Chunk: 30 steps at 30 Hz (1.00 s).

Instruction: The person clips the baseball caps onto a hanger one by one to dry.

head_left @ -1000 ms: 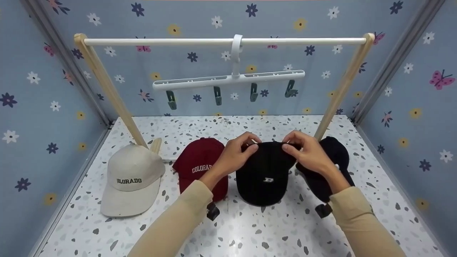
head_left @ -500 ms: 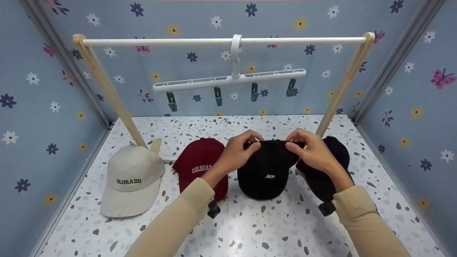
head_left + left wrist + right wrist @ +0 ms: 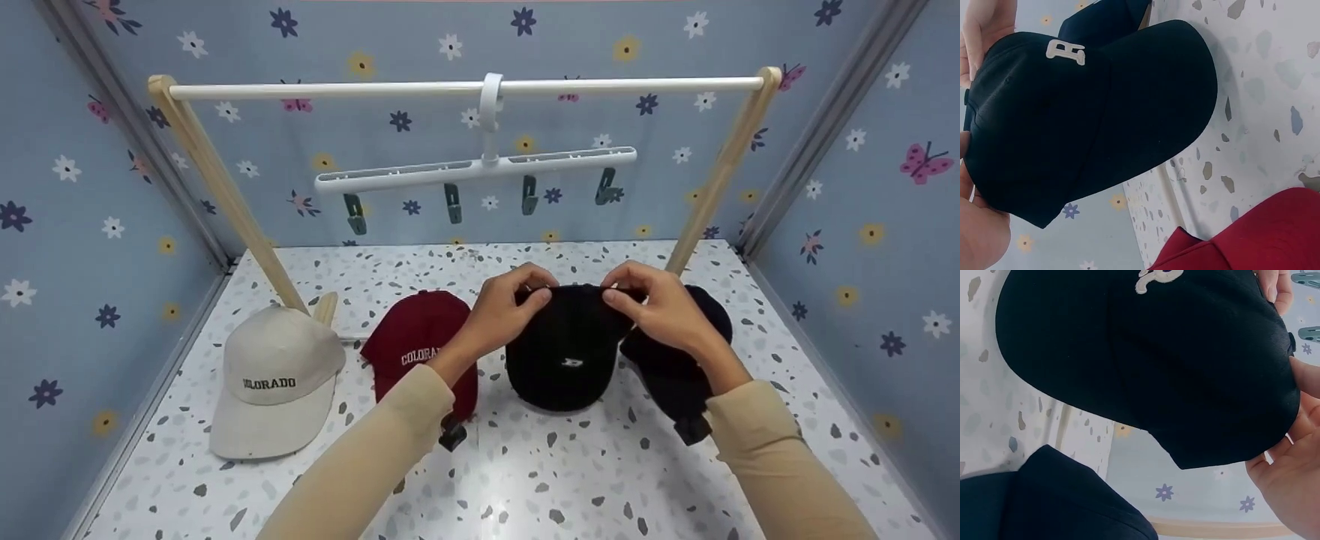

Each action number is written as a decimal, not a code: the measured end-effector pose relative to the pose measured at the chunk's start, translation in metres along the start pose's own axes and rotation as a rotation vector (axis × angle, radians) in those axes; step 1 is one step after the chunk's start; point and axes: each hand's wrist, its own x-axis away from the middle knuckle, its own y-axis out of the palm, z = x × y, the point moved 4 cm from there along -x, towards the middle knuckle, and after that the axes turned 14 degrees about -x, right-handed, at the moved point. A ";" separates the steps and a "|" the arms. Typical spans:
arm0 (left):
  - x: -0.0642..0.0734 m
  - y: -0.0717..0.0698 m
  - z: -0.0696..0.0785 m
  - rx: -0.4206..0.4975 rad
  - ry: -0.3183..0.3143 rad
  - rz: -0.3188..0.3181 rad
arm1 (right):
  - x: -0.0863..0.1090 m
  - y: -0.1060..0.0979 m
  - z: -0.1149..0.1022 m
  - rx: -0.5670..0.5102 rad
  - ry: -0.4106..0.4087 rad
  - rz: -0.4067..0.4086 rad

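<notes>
A black cap [image 3: 564,337] with a white letter on its front hangs between both hands, crown up and brim toward me. My left hand [image 3: 504,309] pinches the crown's top edge on the left side, thumb in front. On the right side of the same edge, my right hand [image 3: 663,306] pinches it likewise. Both wrist views show the cap's brim [image 3: 1165,84] clear of the speckled surface. Behind my left forearm lies a dark red cap [image 3: 420,330]; a dark navy cap [image 3: 667,375] is partly hidden behind my right hand.
A beige cap [image 3: 277,375] rests at the left. A white hanger [image 3: 420,174] with several green clips [image 3: 529,195] hangs, slightly tilted, from the white rod [image 3: 330,90] of a wooden-legged rack [image 3: 232,202]. Flowered panels enclose the speckled table [image 3: 525,487].
Both hands have lifted the black cap a little and carried it slightly away from me and to the right. Their pinch on it looks the same. The other caps stay put.
</notes>
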 end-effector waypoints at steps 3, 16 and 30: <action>-0.003 -0.001 0.003 0.009 0.002 0.003 | -0.002 -0.003 -0.003 0.022 -0.011 -0.012; -0.023 -0.005 0.017 -0.022 -0.009 -0.018 | -0.010 -0.020 -0.016 0.081 -0.034 -0.005; -0.039 -0.002 0.026 -0.086 0.023 0.031 | -0.018 -0.035 -0.017 0.129 -0.030 0.048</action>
